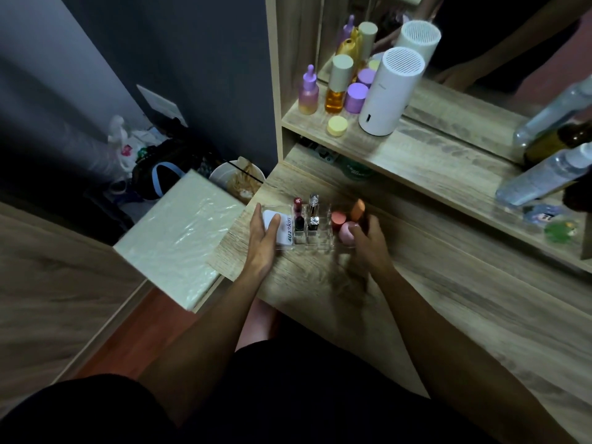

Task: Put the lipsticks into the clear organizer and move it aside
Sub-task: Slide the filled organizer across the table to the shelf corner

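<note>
A dim room: wooden vanity desk (pixel 448 315) with shelf (pixel 416 155), mirror (pixel 480 43), dark wall (pixel 192 59).

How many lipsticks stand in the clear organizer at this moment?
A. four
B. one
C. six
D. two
A: four lipsticks stand upright in the slots of the clear organizer, two at the back and two in front.

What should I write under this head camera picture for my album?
Both hands, left hand and right hand, hold the ends of a clear organizer with lipsticks standing inside on a wooden vanity.
</note>
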